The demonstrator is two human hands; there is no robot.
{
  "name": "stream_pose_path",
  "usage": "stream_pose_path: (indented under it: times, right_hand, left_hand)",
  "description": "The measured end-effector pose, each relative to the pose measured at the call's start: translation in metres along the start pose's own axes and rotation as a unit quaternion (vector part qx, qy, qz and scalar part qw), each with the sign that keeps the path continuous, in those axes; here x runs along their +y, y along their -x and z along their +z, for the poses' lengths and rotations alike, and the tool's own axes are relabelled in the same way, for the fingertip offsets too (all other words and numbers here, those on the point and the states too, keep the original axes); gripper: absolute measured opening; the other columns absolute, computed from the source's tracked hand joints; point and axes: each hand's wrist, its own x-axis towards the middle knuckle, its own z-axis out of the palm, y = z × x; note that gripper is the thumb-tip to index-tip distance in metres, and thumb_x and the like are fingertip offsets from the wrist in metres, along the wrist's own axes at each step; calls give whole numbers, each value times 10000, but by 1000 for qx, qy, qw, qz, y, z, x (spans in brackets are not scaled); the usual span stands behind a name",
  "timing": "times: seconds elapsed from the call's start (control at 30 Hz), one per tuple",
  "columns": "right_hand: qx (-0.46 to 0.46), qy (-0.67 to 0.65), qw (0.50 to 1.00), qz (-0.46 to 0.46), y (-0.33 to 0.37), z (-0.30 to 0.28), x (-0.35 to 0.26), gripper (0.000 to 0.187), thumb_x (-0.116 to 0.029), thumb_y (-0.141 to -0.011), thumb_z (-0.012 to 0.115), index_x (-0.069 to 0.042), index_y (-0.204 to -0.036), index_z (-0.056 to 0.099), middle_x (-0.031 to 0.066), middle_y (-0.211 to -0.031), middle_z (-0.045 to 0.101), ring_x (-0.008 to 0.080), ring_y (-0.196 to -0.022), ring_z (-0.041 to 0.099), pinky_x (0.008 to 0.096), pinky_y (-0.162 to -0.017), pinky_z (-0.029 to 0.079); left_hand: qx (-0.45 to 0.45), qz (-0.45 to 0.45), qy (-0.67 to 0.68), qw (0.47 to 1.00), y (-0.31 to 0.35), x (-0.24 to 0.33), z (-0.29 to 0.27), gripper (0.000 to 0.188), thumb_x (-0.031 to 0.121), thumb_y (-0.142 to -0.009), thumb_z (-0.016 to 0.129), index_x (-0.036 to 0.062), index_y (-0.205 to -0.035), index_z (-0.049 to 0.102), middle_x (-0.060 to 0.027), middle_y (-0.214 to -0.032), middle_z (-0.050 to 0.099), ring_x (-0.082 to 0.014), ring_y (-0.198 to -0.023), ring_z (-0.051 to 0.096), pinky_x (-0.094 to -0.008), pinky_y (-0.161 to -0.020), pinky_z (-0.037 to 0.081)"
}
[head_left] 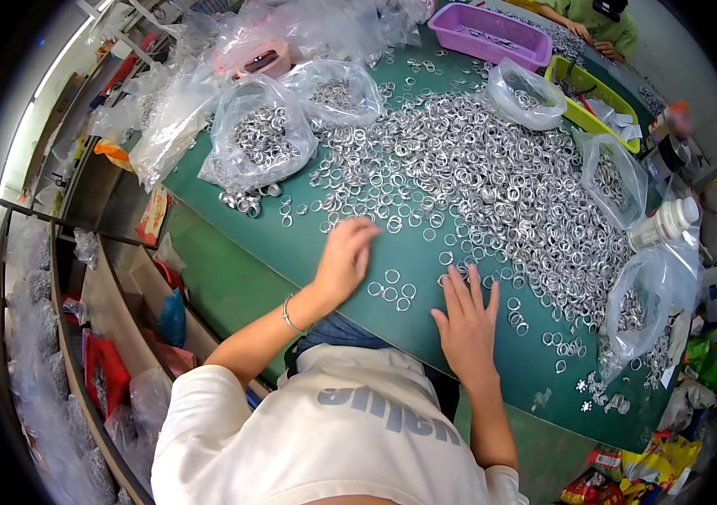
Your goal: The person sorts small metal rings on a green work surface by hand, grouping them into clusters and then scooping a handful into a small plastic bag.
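Note:
My right hand (468, 328) lies palm down on the green tabletop (333, 328), fingers stretched and apart, its fingertips beside a few silver rings. To its left, my left hand (346, 257) is over the table at the near edge of the ring pile. Its fingers are bent inward and smeared by motion, so whether they hold a ring cannot be made out. Between the hands sits a small group of loose rings (390, 294). A large heap of silver rings (510, 177) spreads beyond both hands toward the right. A metal bangle (288, 314) circles my left wrist.
Clear plastic bags of rings (261, 139) stand at the far left, with another bag (640, 307) at the right edge. Farther back are a purple basket (490, 35) and a yellow-green basket (594, 101). A white bottle (666, 223) stands right. Another person's hands (590, 38) work opposite.

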Motion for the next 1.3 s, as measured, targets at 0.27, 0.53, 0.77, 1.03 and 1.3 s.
stream_pose_path:
  times: [0.27, 0.53, 0.77, 1.03, 1.3]
  right_hand:
    - [-85, -42, 995, -10, 15, 9, -13, 608, -310, -877, 630, -13, -1379, 455, 98, -1492, 378, 336, -1420, 268, 641, -1105, 171]
    - [-53, 43, 995, 75, 4, 7, -6, 581, -303, -881, 631, -31, -1368, 470, 88, -1460, 403, 327, -1408, 282, 677, -1087, 145]
    - [38, -47, 995, 82, 9, 3, -11, 409, -193, -856, 656, -25, -1223, 589, 88, -1321, 543, 328, -1349, 391, 634, -1070, 184]
    - [17, -68, 990, 125, 19, 9, -18, 431, -201, -870, 635, -19, -1256, 571, 91, -1418, 473, 338, -1401, 315, 648, -1087, 167]
    - [-42, 31, 985, 163, 6, 10, -18, 559, -244, -838, 674, -36, -1330, 511, 88, -1493, 379, 362, -1433, 234, 664, -1094, 131]
  left_hand:
    - [-181, -30, 150, 972, 43, 53, 10, 398, -18, -869, 581, 11, -1264, 541, -171, -1340, 504, -356, -1290, 459, -500, -1113, 314]
    - [-232, 44, 156, 959, 31, 50, 13, 346, -48, -868, 569, 20, -1207, 590, -142, -1326, 535, -333, -1307, 457, -519, -1116, 296]
    - [-253, 66, 174, 949, -8, 26, 19, 514, -53, -748, 621, 5, -1254, 555, -152, -1387, 482, -332, -1348, 396, -518, -1129, 283]
    - [-339, 179, 28, 923, -38, 16, 28, 673, -79, -667, 585, -27, -1331, 490, -151, -1452, 424, -318, -1404, 316, -531, -1158, 227]
    - [-281, 113, 92, 949, -13, 20, 12, 453, -79, -758, 565, -39, -1209, 570, -169, -1370, 496, -353, -1316, 430, -489, -1107, 342]
